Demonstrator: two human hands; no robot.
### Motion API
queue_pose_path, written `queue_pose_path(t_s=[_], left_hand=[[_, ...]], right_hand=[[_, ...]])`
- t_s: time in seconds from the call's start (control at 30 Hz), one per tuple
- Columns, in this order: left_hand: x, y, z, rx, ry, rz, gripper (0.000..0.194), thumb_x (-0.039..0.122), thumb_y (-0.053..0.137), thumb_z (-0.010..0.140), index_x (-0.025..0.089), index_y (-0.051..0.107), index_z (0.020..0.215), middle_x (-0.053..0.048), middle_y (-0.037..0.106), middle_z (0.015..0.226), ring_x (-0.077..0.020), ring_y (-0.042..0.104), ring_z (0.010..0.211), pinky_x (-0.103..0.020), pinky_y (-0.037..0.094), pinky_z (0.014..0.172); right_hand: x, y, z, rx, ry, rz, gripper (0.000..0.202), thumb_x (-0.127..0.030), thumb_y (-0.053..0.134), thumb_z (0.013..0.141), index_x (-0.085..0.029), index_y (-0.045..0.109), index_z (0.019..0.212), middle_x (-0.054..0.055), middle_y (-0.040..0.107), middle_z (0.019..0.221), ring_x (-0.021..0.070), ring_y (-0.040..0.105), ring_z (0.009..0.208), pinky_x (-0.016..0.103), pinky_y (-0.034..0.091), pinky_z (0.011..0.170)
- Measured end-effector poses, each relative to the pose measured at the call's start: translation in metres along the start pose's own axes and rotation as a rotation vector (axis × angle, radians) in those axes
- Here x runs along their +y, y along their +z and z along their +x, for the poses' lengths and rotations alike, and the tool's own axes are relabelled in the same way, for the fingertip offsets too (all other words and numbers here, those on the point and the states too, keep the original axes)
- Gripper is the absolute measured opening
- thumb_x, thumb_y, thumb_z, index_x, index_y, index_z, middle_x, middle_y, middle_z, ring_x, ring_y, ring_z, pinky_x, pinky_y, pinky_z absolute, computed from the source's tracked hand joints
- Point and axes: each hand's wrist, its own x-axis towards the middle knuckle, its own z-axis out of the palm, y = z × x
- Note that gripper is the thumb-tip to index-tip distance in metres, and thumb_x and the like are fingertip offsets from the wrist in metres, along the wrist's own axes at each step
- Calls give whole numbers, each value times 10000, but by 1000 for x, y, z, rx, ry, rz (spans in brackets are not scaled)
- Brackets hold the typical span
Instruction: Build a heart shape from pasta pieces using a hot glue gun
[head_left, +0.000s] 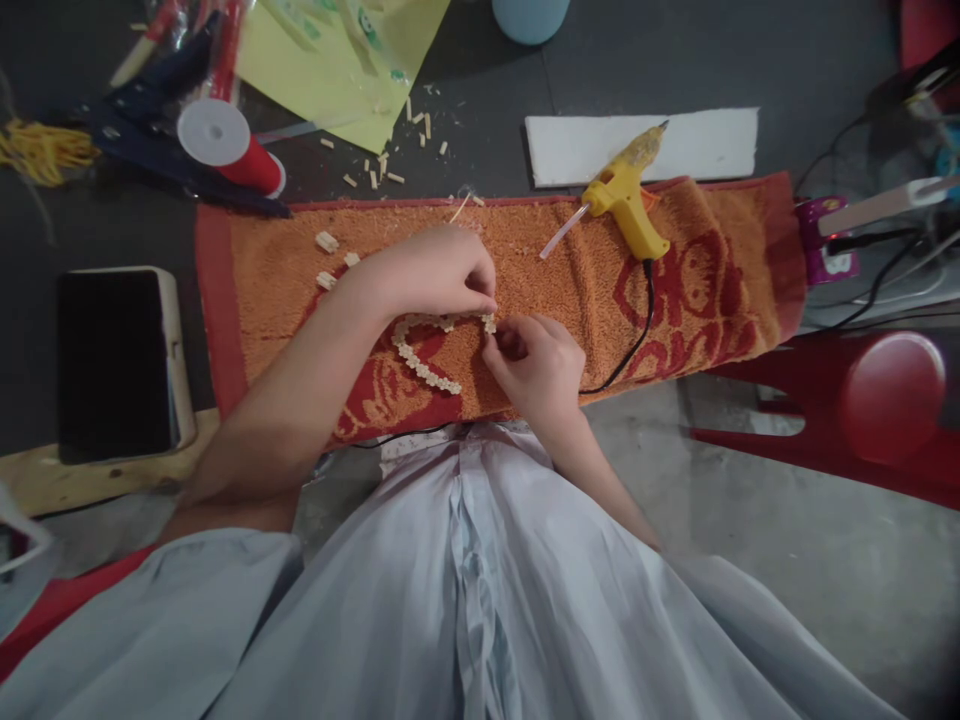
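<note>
Pinching the curved strip (411,358) with left hand (450,272) and right hand (541,362), you have its outline formed but unclosed; loose clusters (327,242) lie toward the far-left corner of the towel (540,290).

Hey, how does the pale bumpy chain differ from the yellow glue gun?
The chain is slender, pale and curved; the glue gun is bulkier, yellow and has a black cord. The left hand and right hand are at one end of the chain, while neither touches the glue gun. Both things lie at least partly on the orange towel.
</note>
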Motion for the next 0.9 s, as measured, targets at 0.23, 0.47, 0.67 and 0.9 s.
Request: queue_pose_path(t_s=[0.23, 0.47, 0.67, 0.9], left_hand=[[-1, 0, -1, 10, 12, -12, 223, 340, 599, 806, 218, 783, 835, -13, 745, 796, -132, 618, 739, -255, 377, 701], [-2, 1, 0, 6, 4, -7, 224, 331, 600, 803, 221, 786, 860, -16, 755, 831, -139, 628, 778, -255, 381, 724], [-1, 0, -2, 4, -3, 1, 234, 338, 596, 804, 211, 785, 854, -19, 757, 859, -136, 628, 768, -247, 379, 702], [-2, 1, -1, 17, 13, -18, 223, 344, 600, 794, 219, 781, 832, -10, 750, 822, -130, 620, 756, -243, 377, 697]], right_hand=[[0, 2, 0, 24, -9, -2, 144, -317, 583, 860, -222, 618, 758, 7, 611, 677, 165, 543, 665, 289, 428, 656], [2, 2, -1, 23, -26, 8, 115, -311, 593, 865, -222, 636, 805, 8, 623, 695, 166, 551, 675, 290, 440, 662], [5, 3, -3, 62, -71, 25, 135, -314, 601, 877, -204, 673, 850, 11, 629, 692, 162, 550, 659, 287, 445, 656], [7, 6, -3, 79, -85, 23, 171, -322, 566, 906, -210, 690, 869, 22, 649, 717, 170, 570, 687, 293, 456, 669]])
